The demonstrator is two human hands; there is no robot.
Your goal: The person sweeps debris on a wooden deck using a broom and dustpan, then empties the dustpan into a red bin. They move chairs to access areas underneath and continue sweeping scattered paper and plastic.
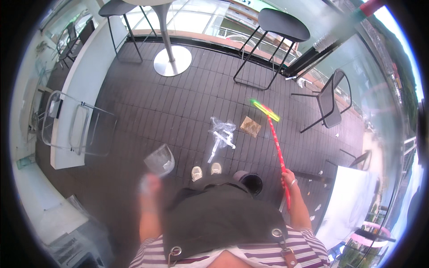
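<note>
My right hand (289,179) is wrapped around the red patterned handle of a broom (275,140). The broom's yellow-green head (266,111) rests on the dark slatted floor, its bristles blurred. My left hand (152,186) is smeared by motion; it appears closed on the handle of a clear plastic dustpan (160,161) with a white scrap in it. Ahead of my shoes lies crumpled clear plastic wrap with white strips (223,132). A brown square piece (250,126) lies between that wrap and the broom.
A dark bucket (252,183) stands right of my feet. Bar stools (284,25) and a round metal table base (172,61) are at the far side. A grey chair (330,100) and white table (345,204) stand right; a clear chair (80,125) stands left by a low white wall (78,83).
</note>
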